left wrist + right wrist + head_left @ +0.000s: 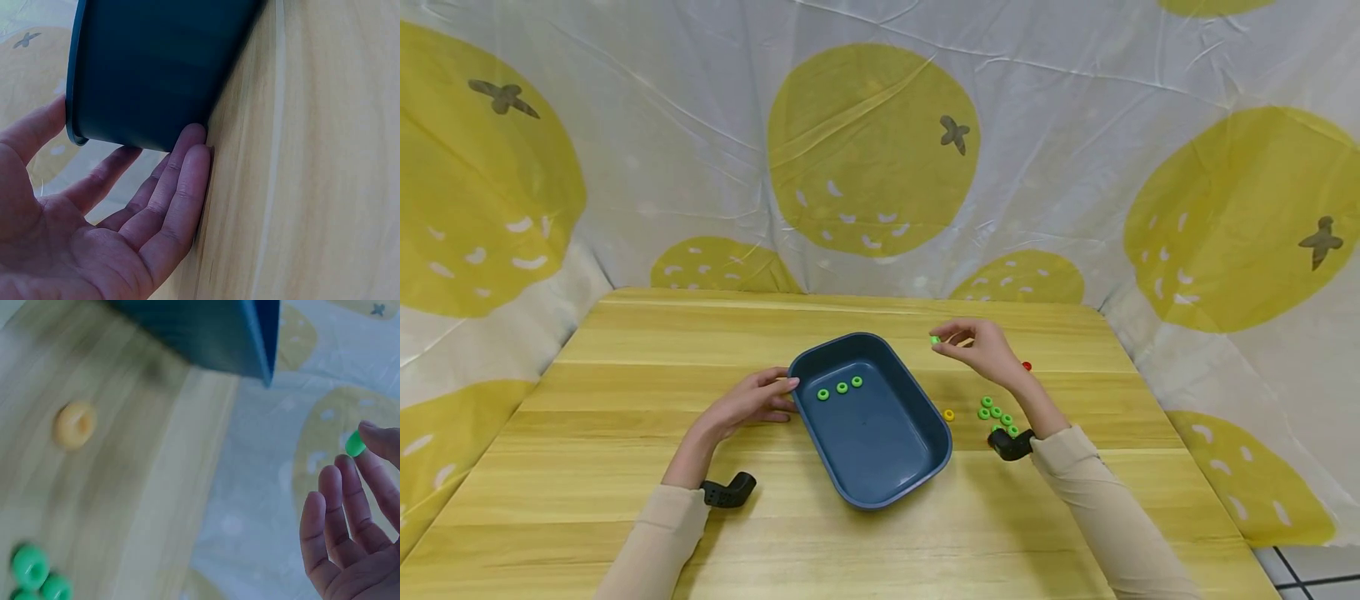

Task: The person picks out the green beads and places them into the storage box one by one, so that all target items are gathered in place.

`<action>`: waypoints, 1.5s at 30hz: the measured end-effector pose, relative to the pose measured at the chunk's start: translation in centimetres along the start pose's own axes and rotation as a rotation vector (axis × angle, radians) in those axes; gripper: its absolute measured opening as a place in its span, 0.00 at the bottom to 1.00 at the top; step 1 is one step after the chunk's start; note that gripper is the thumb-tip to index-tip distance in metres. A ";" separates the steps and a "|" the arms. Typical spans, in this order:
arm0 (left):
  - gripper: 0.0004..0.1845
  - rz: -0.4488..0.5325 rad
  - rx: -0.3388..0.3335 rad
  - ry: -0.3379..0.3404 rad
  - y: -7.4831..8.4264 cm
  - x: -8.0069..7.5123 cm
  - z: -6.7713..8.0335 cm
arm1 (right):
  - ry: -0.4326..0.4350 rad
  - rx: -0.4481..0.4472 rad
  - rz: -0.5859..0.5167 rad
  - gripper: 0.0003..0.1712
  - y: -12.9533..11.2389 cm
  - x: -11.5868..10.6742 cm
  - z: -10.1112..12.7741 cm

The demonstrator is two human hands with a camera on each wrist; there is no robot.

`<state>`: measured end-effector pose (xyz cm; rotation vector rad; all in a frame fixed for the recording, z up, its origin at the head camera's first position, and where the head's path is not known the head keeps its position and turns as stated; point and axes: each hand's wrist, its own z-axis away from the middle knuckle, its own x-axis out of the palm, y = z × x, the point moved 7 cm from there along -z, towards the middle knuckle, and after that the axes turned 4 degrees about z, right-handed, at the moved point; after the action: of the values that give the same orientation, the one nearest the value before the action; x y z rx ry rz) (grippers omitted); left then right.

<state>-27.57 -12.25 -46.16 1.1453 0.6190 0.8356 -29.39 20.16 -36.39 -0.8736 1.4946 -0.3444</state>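
A dark blue rectangular plastic basin point(880, 450) stands at an angle on the wooden table, with three green ring-shaped beads point(842, 387) lying inside it. My left hand point(752, 404) holds the basin's left side, thumb over the rim and the other fingers along the outer wall point(144, 75). Above the table, right of the basin, my right hand point(977, 346) pinches a green bead point(355, 444) between thumb and index finger. The right hand's remaining fingers point(312, 519) are spread loosely.
Several green beads point(996, 412) lie on the table under the right forearm, partly hidden by the black wrist camera point(1011, 444). One yellow bead point(949, 415) is close to the basin's right side. A red bead point(1027, 366) shows beside the right wrist. Patterned cloth point(880, 167) hangs behind the table.
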 end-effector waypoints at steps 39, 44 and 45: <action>0.34 0.007 -0.018 0.004 -0.2 -0.1 -0.4 | -0.482 -0.287 0.575 0.09 -8.6 17.9 -3.1; 0.35 0.011 -0.017 -0.002 -0.3 -0.1 -0.3 | -0.477 -0.275 0.509 0.10 -8.4 17.6 -3.0; 0.35 0.010 -0.014 -0.006 -0.3 -0.1 -0.2 | -0.470 -0.269 0.483 0.10 -8.4 17.5 -3.0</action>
<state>-27.76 -12.27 -46.48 1.1385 0.6015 0.8436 -27.96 1.65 -42.74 -0.7074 1.2673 0.4035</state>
